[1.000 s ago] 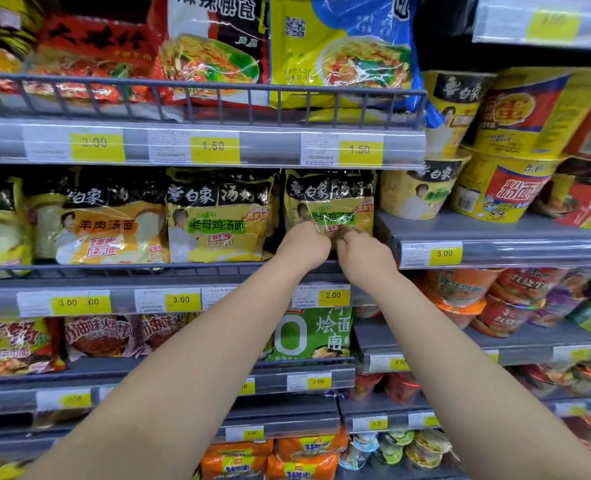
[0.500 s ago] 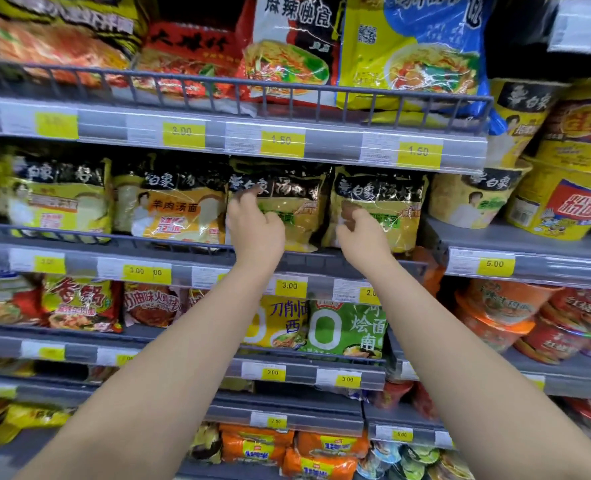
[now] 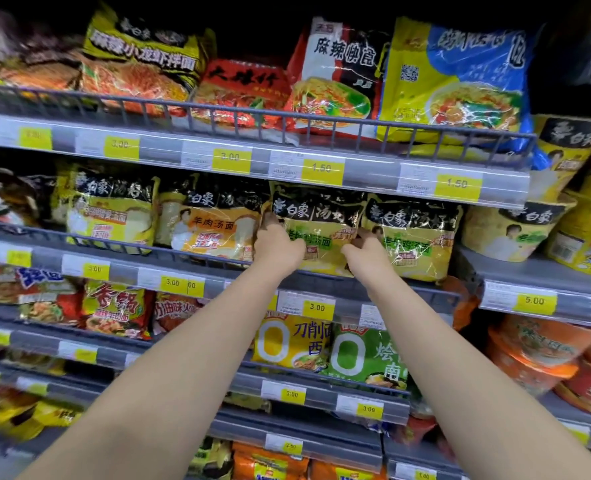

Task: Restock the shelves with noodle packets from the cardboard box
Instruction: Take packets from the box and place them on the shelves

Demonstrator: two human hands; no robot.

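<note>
Both hands on yellow-green noodle packet (image 3: 316,233), mid frame, second shelf (image 3: 197,268) from top. Left hand (image 3: 276,245) curled round packet's left edge, right hand (image 3: 367,251) pinching its lower right corner. Packet upright behind wire rail, touching orange packet (image 3: 214,230) left and twin packet (image 3: 415,237) right. Tip imo: square it face-out, push back evenly with both hands so neighbours don't tip. Cardboard box not in view.

The light is bright and even on the shelf fronts, but the space above the top shelf (image 3: 252,147) is black. Glare shines on the plastic noodle packets (image 3: 316,233). The left side is blurred by motion, and the wide lens bends the edges.
</note>
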